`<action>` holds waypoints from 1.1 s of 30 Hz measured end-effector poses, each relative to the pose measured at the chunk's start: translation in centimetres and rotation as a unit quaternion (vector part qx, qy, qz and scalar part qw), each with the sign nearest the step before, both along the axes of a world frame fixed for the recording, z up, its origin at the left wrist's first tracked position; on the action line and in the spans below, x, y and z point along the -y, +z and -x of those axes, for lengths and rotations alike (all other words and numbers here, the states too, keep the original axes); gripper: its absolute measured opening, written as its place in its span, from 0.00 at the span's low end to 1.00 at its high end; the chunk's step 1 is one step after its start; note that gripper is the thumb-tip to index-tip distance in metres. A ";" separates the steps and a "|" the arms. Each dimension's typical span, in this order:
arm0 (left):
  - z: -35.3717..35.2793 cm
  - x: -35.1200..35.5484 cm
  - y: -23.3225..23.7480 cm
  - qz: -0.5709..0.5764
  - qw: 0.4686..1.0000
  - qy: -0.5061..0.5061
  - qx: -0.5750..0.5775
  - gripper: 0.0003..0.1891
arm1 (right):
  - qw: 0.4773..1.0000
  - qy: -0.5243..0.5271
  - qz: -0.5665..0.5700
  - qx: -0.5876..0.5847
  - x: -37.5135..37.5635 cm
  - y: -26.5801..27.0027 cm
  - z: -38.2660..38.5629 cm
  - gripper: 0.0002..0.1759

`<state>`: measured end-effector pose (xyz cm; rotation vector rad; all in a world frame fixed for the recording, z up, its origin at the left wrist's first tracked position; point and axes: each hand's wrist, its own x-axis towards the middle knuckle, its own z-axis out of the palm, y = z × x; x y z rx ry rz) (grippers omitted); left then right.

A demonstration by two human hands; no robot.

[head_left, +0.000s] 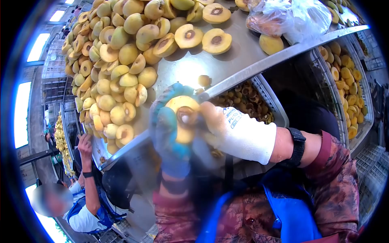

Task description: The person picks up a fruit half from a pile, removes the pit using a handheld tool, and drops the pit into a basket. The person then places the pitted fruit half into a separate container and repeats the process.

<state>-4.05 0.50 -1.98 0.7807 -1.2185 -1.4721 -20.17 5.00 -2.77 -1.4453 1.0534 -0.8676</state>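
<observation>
My left hand point(172, 125), in a teal and blue glove smeared by motion, is closed around a yellow peach half point(185, 102). The cut face is turned up, with a brown ring and a pale spot at its middle. My right hand point(221, 125), in a white knit glove, is closed against the right side of that peach half. Whatever its fingers grip is hidden or blurred. Both hands are just over the near edge of a metal table point(178, 75). Beyond them lies a large heap of peach halves point(117, 65), some with pits showing.
Below the table edge, a crate point(279, 111) holds brown scraps. Another crate point(360, 133) of peach halves stands at right. A clear plastic bag point(300, 20) and a single peach point(270, 43) lie on the table. A co-worker point(91, 198) is at the left.
</observation>
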 end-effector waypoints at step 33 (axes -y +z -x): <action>0.1 1.3 1.0 0.002 0.997 -0.063 0.054 0.28 | 0.835 0.131 -0.394 0.361 -0.1 2.8 -0.4 0.13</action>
